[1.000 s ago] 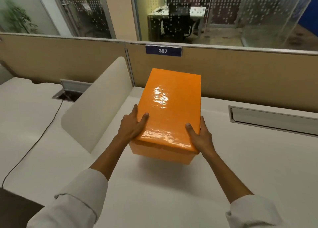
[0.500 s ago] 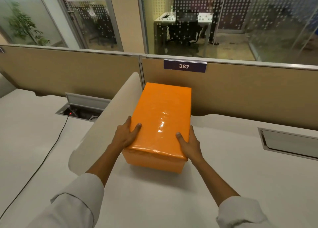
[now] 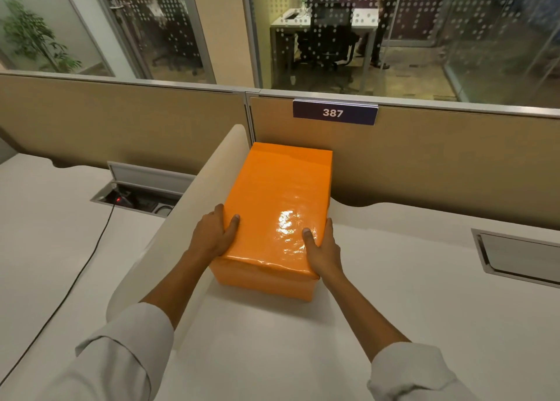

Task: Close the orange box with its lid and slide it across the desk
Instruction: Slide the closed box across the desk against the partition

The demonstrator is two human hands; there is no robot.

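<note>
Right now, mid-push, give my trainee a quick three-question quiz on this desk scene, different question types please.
1. True or false: the lid already sits on the orange box.
2. Multiple choice: where do the left hand and right hand hold the box? A) at its far end B) on the two long sides near its near end C) underneath it
3. Fill in: the number plate on the partition behind the box reads ___.

Key: 1 true; 2 B; 3 387.
</note>
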